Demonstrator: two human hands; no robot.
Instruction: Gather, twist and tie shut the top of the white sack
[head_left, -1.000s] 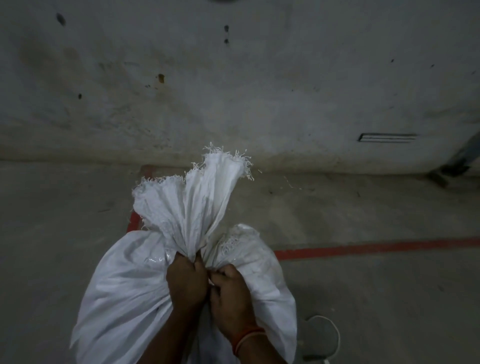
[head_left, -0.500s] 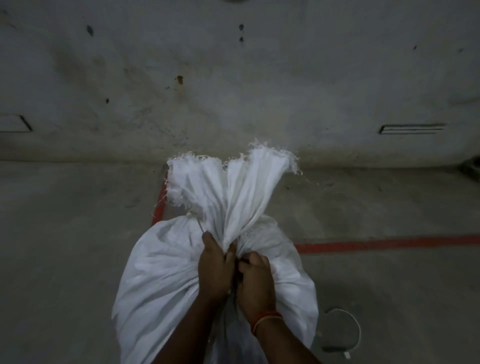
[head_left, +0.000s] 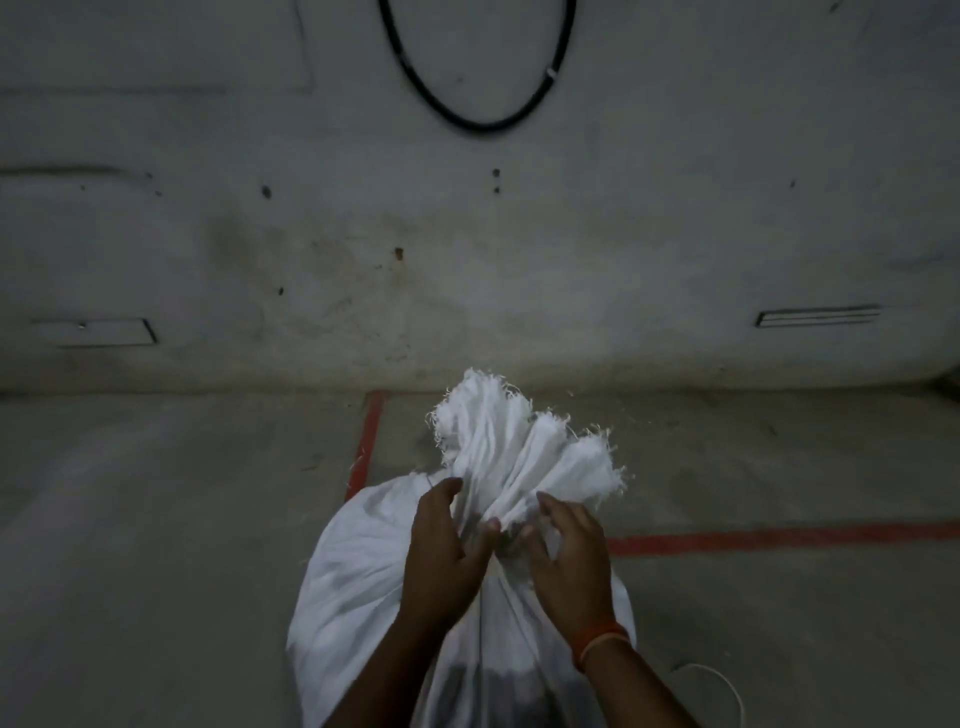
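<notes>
White sack (head_left: 363, 587) stands on floor. Left hand (head_left: 441, 551) and right hand (head_left: 569, 556) loosely cup its gathered neck (head_left: 498, 525), fingers relaxed. Red line (head_left: 779, 535) at 3 o'clock; black cable (head_left: 467, 122) at 12.

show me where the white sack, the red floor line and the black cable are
white sack (head_left: 363, 582), head view, on its bulging left side
red floor line (head_left: 779, 535), head view, on the horizontal stretch right of the sack
black cable (head_left: 483, 123), head view, at the bottom of its loop on the wall

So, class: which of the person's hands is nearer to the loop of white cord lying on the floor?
Right. The right hand is at the sack's neck, above and left of the white cord; the left hand sits farther away, beyond the neck.
</notes>
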